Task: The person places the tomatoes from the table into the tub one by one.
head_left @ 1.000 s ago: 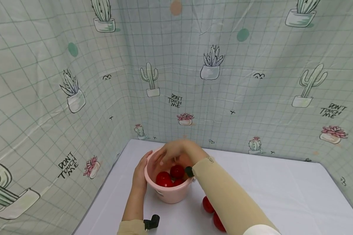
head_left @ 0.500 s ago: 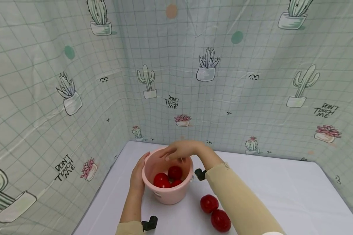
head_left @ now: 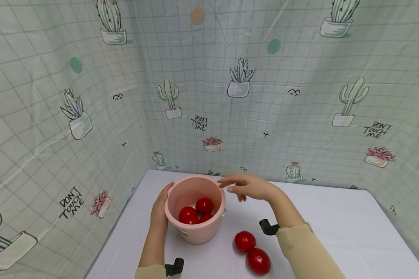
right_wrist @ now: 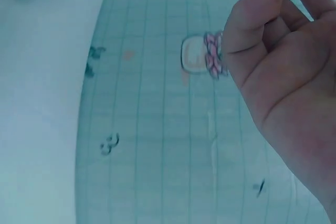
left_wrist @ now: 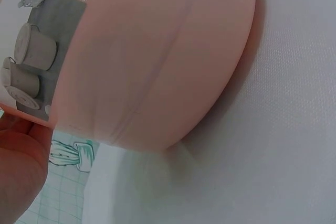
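A pink bucket (head_left: 195,228) stands on the white table (head_left: 335,232) near the back left corner, with three red tomatoes (head_left: 204,205) inside. My left hand (head_left: 160,207) cups the bucket's left wall, thumb at the rim. In the left wrist view the bucket wall (left_wrist: 157,61) with its label fills the frame and my palm (left_wrist: 18,166) shows at lower left. My right hand (head_left: 239,186) hovers just right of the rim, fingers loosely straight and empty. The right wrist view shows the right hand (right_wrist: 283,77) against the curtain. Two more tomatoes (head_left: 244,241) lie on the table right of the bucket.
A cactus-print curtain (head_left: 248,97) walls in the table at the back, left and right. The nearer tomato (head_left: 258,260) lies close to the front edge, under my right forearm. Bare tabletop stretches to the right.
My right hand has drawn back from over the bucket to the right of its rim, holding nothing. The left hand has stayed on the bucket.
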Demonstrator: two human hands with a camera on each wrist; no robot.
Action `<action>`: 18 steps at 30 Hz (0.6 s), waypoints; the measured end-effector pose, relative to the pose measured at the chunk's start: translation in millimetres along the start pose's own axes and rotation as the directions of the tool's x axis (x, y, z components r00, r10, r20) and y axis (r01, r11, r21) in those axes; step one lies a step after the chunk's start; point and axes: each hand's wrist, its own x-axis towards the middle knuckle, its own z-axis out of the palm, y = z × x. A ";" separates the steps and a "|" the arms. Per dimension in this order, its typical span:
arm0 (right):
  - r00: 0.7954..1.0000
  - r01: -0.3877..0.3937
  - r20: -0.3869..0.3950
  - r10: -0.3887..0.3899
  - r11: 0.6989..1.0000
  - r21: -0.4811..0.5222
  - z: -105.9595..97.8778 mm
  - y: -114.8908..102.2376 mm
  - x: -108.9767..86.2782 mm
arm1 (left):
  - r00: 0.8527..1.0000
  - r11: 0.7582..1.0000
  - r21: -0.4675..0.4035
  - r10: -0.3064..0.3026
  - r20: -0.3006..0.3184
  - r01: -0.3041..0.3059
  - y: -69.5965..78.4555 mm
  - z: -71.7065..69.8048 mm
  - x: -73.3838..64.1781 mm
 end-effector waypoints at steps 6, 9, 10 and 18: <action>0.992 -0.071 -0.098 0.076 0.996 0.050 17.4 36.3 -67.6 | 1.000 1.000 0.011 -0.007 -0.012 0.007 1.2 0.6 -0.1; 0.986 -0.104 -0.123 0.117 0.989 0.101 35.6 55.7 -99.1 | 1.000 1.000 0.003 -0.002 -0.013 0.002 0.7 0.3 0.0; 0.983 -0.121 -0.126 0.135 0.986 0.116 42.6 61.7 -108.5 | 1.000 1.000 0.002 -0.003 -0.013 0.003 0.7 0.3 -0.2; 0.955 -0.266 -0.059 0.291 0.927 0.266 89.2 91.3 -153.8 | 1.000 1.000 -0.011 -0.021 0.002 0.021 0.6 3.3 -1.2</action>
